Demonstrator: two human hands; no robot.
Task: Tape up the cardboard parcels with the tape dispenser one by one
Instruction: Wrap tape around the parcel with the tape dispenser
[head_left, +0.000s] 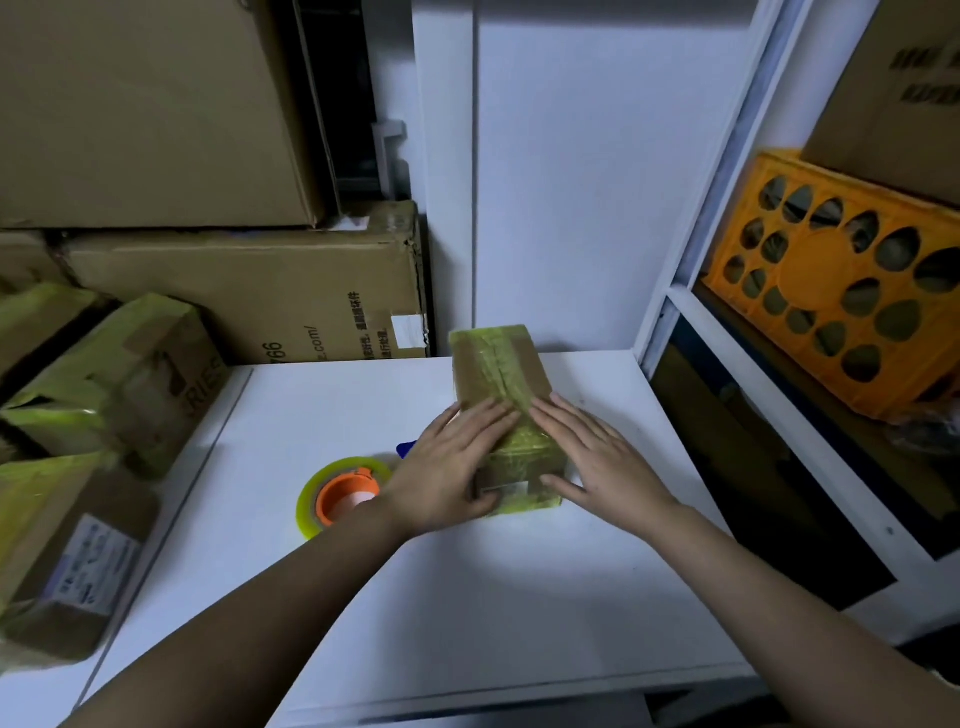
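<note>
A small brown cardboard parcel (498, 374) lies on the white table (363, 571), with yellow-green tape running along its top and down its near end. My left hand (452, 467) lies flat on the parcel's near left side, fingers straight, thumb against the front face. My right hand (592, 457) presses flat on the near right side, thumb at the front lower corner. The tape dispenser (343, 493), a yellow-green roll on an orange core with a blue part behind it, rests on the table just left of my left wrist.
Several taped parcels (114, 379) are piled at the left edge of the table. Large cardboard boxes (249, 296) stack behind them. A white shelf unit on the right holds an orange crate (831, 280) and another box.
</note>
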